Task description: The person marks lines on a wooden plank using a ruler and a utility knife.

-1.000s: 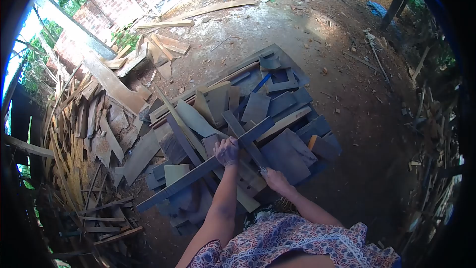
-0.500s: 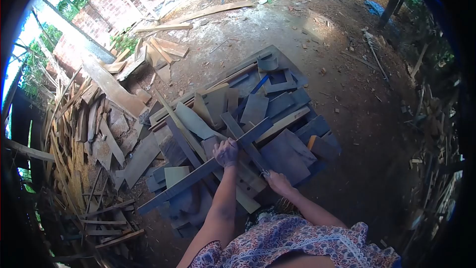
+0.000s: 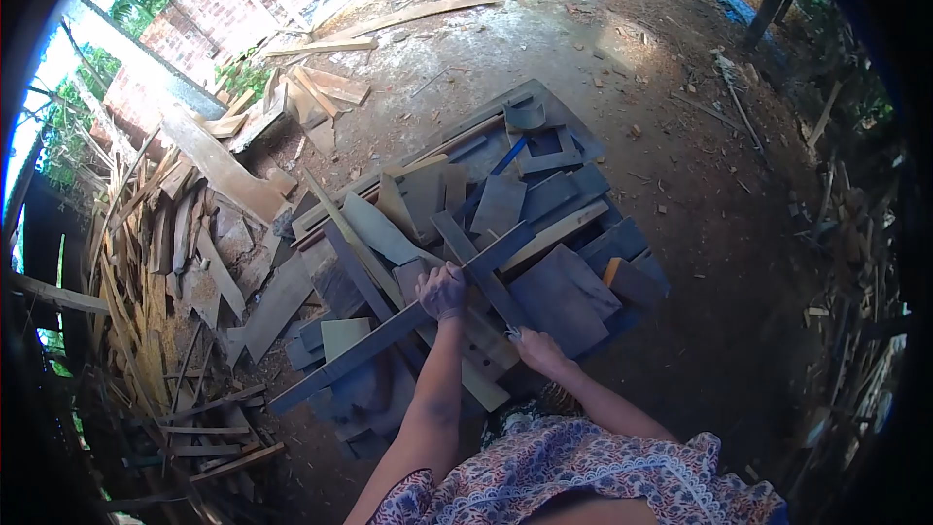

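Note:
My left hand (image 3: pixel 442 292) grips a long grey plank (image 3: pixel 360 348) that runs diagonally from lower left to upper right across a heap of wood offcuts (image 3: pixel 544 224). My right hand (image 3: pixel 537 350) rests lower on the pile, closed on a small metal tool whose tip (image 3: pixel 509 333) shows at the fingers; I cannot tell what tool it is. Both hands lie over the near side of the heap, about a hand's width apart.
More scrap boards and slats (image 3: pixel 194 233) spread out to the left. A brick wall (image 3: pixel 209 24) stands at the far left. Bare dirt ground (image 3: pixel 700 185) lies to the right and beyond. Thin sticks (image 3: pixel 846 262) pile along the right edge.
Both hands and the plank stay almost in place; the view has shifted slightly, nothing else moved.

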Available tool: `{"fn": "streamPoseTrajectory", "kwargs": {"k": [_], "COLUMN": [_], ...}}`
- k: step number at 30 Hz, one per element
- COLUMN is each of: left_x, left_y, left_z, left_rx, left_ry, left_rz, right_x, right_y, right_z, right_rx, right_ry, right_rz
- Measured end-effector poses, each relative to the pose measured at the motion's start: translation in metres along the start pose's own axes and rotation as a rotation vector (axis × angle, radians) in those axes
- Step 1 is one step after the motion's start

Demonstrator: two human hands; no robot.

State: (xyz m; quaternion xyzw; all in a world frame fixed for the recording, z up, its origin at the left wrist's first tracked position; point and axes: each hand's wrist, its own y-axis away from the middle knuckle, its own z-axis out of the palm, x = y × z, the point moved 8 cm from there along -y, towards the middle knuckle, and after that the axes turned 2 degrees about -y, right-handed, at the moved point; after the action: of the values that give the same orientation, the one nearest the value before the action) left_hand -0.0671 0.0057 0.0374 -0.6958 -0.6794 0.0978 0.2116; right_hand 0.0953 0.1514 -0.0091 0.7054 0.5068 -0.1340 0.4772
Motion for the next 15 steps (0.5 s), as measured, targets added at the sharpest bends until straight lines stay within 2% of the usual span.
{"fn": "streamPoseTrajectory", "kwargs": {"k": [2, 4, 15], "left_x": [0.003, 0.003, 0.000], "left_y": [-0.005, -0.002, -0.002], "left_z": [-0.002, -0.002, 0.002], "left_rx": [0.008, 0.014, 0.046], "left_ry": [0.011, 0.002, -0.007], "left_rz": [0.013, 0.012, 0.015], "right_x": [0.001, 0.003, -0.018], "right_y": [-0.005, 0.000, -0.023], "right_z": [0.000, -0.012, -0.010], "right_rx": [0.014, 0.069, 0.050], "right_ry": [0.009, 0.020, -0.006], "right_rz": [-0.050, 0.001, -0.030]}}
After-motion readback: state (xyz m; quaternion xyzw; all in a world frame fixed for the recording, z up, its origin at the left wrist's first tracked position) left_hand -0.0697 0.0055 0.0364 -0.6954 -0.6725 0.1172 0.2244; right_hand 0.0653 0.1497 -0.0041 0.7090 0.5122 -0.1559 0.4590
